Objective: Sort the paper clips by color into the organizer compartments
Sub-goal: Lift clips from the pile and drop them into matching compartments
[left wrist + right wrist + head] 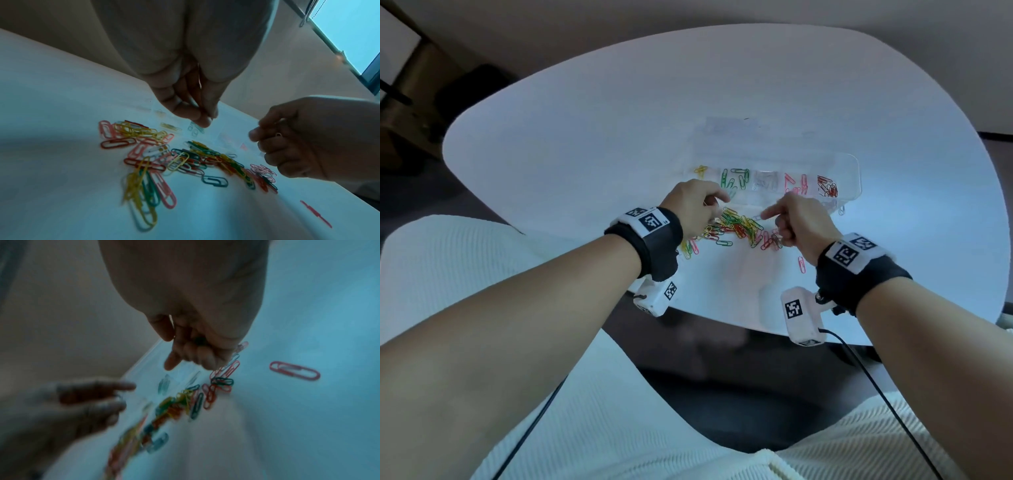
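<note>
Mixed-color paper clips (pixel 736 228) piled before clear organizer (pixel 854 171), compartments partly filled.

Your left hand (pixel 697 205) and right hand (pixel 799 219) hover over a mixed pile of paper clips (pixel 736 228) on the white table (pixel 585 137). Your right forefinger points at a pale clip (pixel 756 217), other fingers curled. Behind them, the clear organizer (pixel 852 171) holds yellow, green, white, pink and red clips in separate compartments.

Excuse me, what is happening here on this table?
A person is sorting paper clips by color. A mixed pile lies on the white table, in front of a clear organizer already holding some clips. Both hands work at the pile: left hand, right hand with its index finger extended.
</note>
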Available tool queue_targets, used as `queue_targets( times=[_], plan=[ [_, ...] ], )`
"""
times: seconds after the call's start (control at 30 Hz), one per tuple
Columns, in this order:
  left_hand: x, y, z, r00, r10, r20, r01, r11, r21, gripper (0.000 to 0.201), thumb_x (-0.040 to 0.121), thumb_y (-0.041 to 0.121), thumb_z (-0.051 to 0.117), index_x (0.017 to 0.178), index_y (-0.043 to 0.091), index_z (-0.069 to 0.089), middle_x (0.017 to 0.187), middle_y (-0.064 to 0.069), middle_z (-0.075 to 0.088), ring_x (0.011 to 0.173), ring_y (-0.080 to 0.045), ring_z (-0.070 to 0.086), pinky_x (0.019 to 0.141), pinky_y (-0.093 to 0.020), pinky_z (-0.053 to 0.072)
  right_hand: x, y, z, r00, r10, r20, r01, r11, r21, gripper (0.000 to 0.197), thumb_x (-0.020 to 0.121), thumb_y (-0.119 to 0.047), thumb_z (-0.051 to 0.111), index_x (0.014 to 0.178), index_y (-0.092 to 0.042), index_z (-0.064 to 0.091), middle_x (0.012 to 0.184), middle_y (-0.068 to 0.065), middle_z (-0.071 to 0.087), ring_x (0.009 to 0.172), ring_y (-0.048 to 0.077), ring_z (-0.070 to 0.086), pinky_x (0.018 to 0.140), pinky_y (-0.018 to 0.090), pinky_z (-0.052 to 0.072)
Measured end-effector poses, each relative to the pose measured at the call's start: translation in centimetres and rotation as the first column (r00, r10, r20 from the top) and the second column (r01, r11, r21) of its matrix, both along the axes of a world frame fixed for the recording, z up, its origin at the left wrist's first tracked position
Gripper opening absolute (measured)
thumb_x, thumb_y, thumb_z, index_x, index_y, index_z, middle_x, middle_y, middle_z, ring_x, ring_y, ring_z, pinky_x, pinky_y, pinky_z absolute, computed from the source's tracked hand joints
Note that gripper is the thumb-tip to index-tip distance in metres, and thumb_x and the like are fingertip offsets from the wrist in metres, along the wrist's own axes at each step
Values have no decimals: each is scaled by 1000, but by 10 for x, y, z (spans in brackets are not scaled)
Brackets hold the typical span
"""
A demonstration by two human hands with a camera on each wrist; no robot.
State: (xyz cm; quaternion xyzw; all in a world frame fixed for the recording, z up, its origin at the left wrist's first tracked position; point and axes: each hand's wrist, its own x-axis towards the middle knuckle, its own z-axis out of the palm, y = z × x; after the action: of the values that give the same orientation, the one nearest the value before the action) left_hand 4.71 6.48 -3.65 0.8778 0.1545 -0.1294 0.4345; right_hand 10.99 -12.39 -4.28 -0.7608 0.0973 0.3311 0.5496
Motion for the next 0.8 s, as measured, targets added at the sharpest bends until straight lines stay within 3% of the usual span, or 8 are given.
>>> queue_targets(
  times=[0.07,0.13,0.3,0.43,0.53,0.6,0.7,0.8],
  plan=[
    [0,3,4,998,-52,-42,52,999,0,19,94,9,57,104,21,68,75,9,60,66,-3,60,59,-16,45,0,6,-6,924,307,228,-212,908,-362,24,93,-16,49,90,-15,72,72,-3,62,58,16,52,56,23,38],
    [0,6,9,995,-77,-65,77,997,-4,15,94,10,58,100,19,68,77,7,64,68,-4,62,61,-20,48,0,10,-11,827,470,309,-270,814,-514,24,94,-16,50,98,-18,74,91,1,70,68,18,59,64,22,42],
    [3,11,13,992,-27,-122,21,999,-46,25,88,2,48,83,21,63,81,0,70,69,-14,65,74,-34,55,3,11,-17,865,428,264,-266,835,-481,29,93,-13,47,107,-16,73,80,-2,68,58,20,60,51,21,44],
    [7,12,16,982,-20,-187,31,998,53,27,91,7,38,72,12,57,83,-3,60,62,-20,47,56,-27,41,4,4,-22,788,553,269,-283,714,-640,15,91,-24,63,102,-24,72,92,5,69,71,21,65,70,27,53],
    [9,19,17,975,-25,-221,72,976,204,26,87,11,38,81,4,63,87,-9,64,74,-26,53,66,-33,45,3,3,-22,781,589,208,-288,635,-717,16,92,-33,62,93,-19,69,86,8,70,78,25,66,67,27,49],
    [7,24,18,969,-43,-241,122,939,322,21,86,22,46,83,16,65,85,-1,65,77,-25,57,67,-32,44,4,3,-23,789,591,170,-306,616,-725,20,93,-34,59,91,-16,67,83,10,71,79,26,67,69,27,49],
    [2,27,18,957,-97,-274,214,871,441,10,84,31,60,90,30,67,90,9,63,81,-18,57,67,-26,39,1,3,-20,838,519,168,-318,715,-623,16,94,-26,55,88,-13,62,74,7,64,71,23,60,61,26,43],
    [-1,28,10,949,-137,-285,266,832,486,14,84,35,66,98,35,69,104,7,66,85,-18,57,68,-26,39,-8,1,-5,990,137,-36,-139,988,-72,22,91,-14,46,70,-16,43,59,2,33,47,16,25,45,23,20]
  ],
)
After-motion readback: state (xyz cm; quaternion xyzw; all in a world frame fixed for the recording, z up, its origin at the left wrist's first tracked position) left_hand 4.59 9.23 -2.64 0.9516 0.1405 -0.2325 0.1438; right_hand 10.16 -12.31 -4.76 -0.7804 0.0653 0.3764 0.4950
